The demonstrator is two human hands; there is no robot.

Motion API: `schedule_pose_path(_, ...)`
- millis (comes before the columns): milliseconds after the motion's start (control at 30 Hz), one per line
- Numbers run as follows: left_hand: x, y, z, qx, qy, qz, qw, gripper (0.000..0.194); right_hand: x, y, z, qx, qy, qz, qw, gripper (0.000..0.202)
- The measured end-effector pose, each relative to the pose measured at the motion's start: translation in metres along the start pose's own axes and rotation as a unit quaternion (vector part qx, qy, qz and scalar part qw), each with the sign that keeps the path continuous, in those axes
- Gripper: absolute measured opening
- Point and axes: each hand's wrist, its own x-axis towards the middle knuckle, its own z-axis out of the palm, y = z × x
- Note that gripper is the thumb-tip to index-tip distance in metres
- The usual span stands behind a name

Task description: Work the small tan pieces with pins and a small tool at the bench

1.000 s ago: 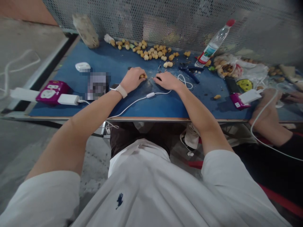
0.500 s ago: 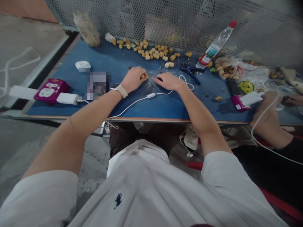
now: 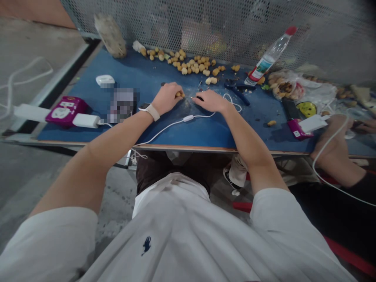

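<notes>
My left hand (image 3: pixel 168 98), with a pale band on the wrist, is closed round a small gourd (image 3: pixel 179 95) over the blue tabletop (image 3: pixel 202 131). A short gap to the right, my right hand (image 3: pixel 210 101) is closed on a thin tool (image 3: pixel 192 97) with a metal tip and a dark part at the fingers. That tip points left at the gourd; whether it touches is too small to tell. Under and beside my right hand runs a white cable (image 3: pixel 202 116) with an inline switch (image 3: pixel 188 118). Most of the tool is hidden in the hand.
Several small gourds (image 3: pixel 190 66) lie along the mesh panel (image 3: pixel 164 27). Blue-handled pliers (image 3: pixel 239 92) and a plastic bottle (image 3: pixel 266 60) are at the right. A phone (image 3: pixel 122 103), a purple power adapter (image 3: pixel 67 111) and a white case (image 3: pixel 104 80) lie left. A co-worker's arm (image 3: pixel 336 137) rests far right.
The whole view has shifted slightly to the right. Both hands keep nearly the same pose, and the metal tip still points toward the gourd.
</notes>
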Motion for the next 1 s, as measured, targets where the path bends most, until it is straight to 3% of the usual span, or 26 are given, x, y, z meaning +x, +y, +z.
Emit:
schedule_pose_path(333, -0.001, 0.001, -0.002, 0.024, 0.012, 0.026, 0.999, 0.028, -0.005, -0.014, -0.006, -0.051, -0.016, 0.042, 0.998, 0.073)
schedule_pose_path(1000, -0.004, 0.008, -0.005, 0.057, 0.002, 0.022, 0.998, 0.022, 0.004, 0.009, 0.003, -0.022, -0.004, 0.010, 1.000, 0.077)
